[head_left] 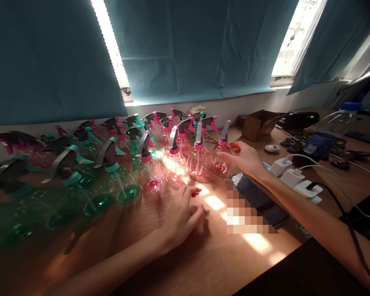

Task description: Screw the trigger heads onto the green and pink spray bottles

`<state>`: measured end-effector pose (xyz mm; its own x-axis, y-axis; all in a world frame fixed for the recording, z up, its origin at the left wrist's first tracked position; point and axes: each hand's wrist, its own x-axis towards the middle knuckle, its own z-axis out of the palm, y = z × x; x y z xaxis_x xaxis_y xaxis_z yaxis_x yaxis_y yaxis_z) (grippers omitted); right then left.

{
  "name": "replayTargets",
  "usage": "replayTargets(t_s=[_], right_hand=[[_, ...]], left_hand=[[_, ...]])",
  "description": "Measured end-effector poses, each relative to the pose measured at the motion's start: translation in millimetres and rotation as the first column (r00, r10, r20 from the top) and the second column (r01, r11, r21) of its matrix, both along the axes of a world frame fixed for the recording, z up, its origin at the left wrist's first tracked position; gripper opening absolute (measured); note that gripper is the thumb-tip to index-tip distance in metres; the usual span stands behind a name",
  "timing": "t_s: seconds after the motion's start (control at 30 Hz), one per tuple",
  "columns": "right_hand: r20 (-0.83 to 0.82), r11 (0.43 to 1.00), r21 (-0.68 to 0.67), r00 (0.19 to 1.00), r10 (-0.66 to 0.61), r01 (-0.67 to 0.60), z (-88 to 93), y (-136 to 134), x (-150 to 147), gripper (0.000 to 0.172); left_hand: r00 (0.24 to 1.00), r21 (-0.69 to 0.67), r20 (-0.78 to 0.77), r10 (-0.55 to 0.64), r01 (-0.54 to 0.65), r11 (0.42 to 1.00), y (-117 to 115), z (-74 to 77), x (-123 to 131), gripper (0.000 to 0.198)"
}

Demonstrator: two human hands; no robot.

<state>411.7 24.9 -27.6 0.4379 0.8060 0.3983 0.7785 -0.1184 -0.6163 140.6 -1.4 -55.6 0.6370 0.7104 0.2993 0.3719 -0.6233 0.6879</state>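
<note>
My right hand (248, 159) is at the side of a clear pink spray bottle (219, 164), at the right end of the front row. Its thumb lies across the front of the bottle and its fingers are around the far side. My left hand (182, 214) rests on the table in front of the pink bottles, fingers loosely curled, thumb apart, nothing in it. Closest to it stand another pink spray bottle (175, 169) and one more pink spray bottle (152, 177). Further left are green spray bottles, among them a green spray bottle (123, 183). All these bottles stand upright.
Several more spray bottles crowd behind, below a blue-green curtain (188, 53). A dark phone (259, 201), partly pixelated, lies under my right forearm. White chargers (291, 176) with cables, a white mouse (271, 148), an open cardboard box (259, 125) and a large plastic bottle (336, 123) are at the right.
</note>
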Motion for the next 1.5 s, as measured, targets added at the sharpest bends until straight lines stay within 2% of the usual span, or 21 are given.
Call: replayTargets(t_s=[0.1, 0.3, 0.43, 0.53, 0.67, 0.73, 0.8, 0.9, 1.0, 1.17, 1.27, 1.33, 1.43, 1.5], right_hand=[[-0.022, 1.000, -0.001, 1.000, 0.002, -0.002, -2.8, 13.9, -3.6, 0.062], [-0.052, 0.999, 0.031, 0.999, 0.009, -0.008, -3.7, 28.0, -6.3, 0.042], [-0.061, 0.997, 0.074, 0.998, 0.001, 0.004, -1.4, 24.4, -4.6, 0.042], [-0.061, 0.993, 0.117, 0.998, -0.007, 0.014, 6.4, 9.9, -6.2, 0.044], [-0.038, 0.982, 0.189, 0.999, -0.018, 0.025, 24.5, -27.7, -19.8, 0.045], [-0.056, 0.977, 0.193, 0.994, 0.098, -0.086, 31.9, -49.8, -34.5, 0.038], [-0.047, 0.963, 0.129, 0.968, 0.245, -0.237, 35.4, -68.9, -55.1, 0.031], [-0.077, 0.913, 0.059, 0.910, 0.406, -0.403, 33.2, -86.0, -93.2, 0.028], [-0.113, 0.798, 0.135, 0.791, 0.602, -0.588, 26.9, -88.7, -130.9, 0.022], [-0.097, 0.716, 0.185, 0.713, 0.695, -0.673, 18.9, -80.1, -181.3, 0.018], [-0.106, 0.657, 0.194, 0.651, 0.752, -0.728, 13.8, -77.6, -207.2, 0.013], [-0.073, 0.614, 0.220, 0.615, 0.785, -0.758, 9.2, -77.5, -223.1, 0.014], [-0.009, 0.557, 0.207, 0.568, 0.823, -0.804, 3.3, -78.0, -243.0, 0.024], [0.009, 0.520, 0.141, 0.526, 0.850, -0.843, 1.8, -79.0, -252.6, 0.032]], left_hand=[[1.000, -0.006, 0.002, 0.007, -0.007, 1.000, -2.7, 0.7, -0.9, 0.019], [1.000, -0.013, -0.014, 0.014, -0.014, 1.000, -3.6, 0.3, -6.3, 0.022], [1.000, -0.047, -0.004, 0.017, -0.017, 0.999, -5.2, -1.2, -7.7, 0.021], [1.000, -0.044, 0.016, -0.002, 0.003, 0.999, -8.7, -1.3, -9.4, 0.021], [0.998, -0.033, 0.057, -0.011, 0.013, 0.999, -12.7, 4.5, -15.8, 0.018], [0.995, -0.053, 0.095, 0.018, -0.013, 0.998, -13.0, 11.5, -20.7, 0.017], [0.989, -0.080, 0.135, 0.061, -0.051, 0.995, -12.4, 20.8, -26.5, 0.021], [0.979, -0.067, 0.187, 0.080, -0.069, 0.995, -11.9, 35.9, -37.2, 0.039], [0.971, -0.069, 0.230, 0.060, -0.045, 0.997, -13.2, 47.6, -50.4, 0.057], [0.955, -0.095, 0.267, 0.128, -0.106, 0.990, -16.0, 56.8, -78.6, 0.061], [0.940, -0.119, 0.278, 0.196, -0.169, 0.979, -17.4, 61.4, -97.5, 0.057], [0.939, -0.136, 0.275, 0.208, -0.176, 0.975, -19.0, 65.1, -109.9, 0.047], [0.949, -0.107, 0.240, 0.204, -0.183, 0.977, -22.8, 68.8, -127.2, 0.027], [0.954, -0.050, 0.211, 0.214, -0.208, 0.977, -25.9, 68.6, -137.1, 0.018]])
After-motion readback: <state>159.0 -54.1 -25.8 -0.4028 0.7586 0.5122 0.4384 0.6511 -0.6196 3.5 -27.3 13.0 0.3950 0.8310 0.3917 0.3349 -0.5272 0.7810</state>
